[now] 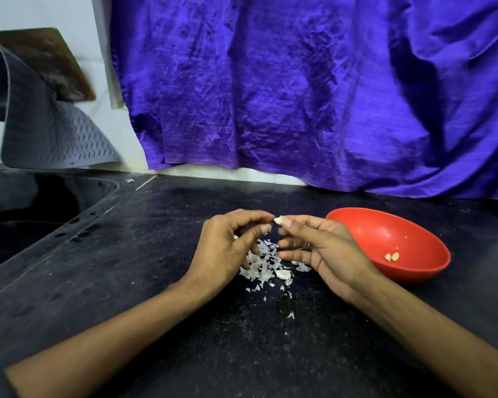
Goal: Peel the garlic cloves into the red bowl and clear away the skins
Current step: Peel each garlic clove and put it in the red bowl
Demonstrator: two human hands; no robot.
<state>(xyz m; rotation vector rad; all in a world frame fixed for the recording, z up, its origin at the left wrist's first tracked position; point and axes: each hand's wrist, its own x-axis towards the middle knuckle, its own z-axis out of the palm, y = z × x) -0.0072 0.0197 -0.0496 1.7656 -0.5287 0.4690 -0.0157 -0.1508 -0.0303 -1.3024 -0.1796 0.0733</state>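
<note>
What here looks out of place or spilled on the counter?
White garlic skins lie scattered on the dark counter under both hands, with stray flakes nearer the camera and one by the sink. A clove lies among them, outside the red bowl. Nothing looks damaged.

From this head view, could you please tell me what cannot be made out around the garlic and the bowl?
- Garlic clove: mostly covered by the right hand and the left hand; how much skin remains is unclear.
- Skins: the pile's left part lies behind the left hand.
- Red bowl: its pieces are too small to count surely.
- Sink: cut off by the left edge.
</note>
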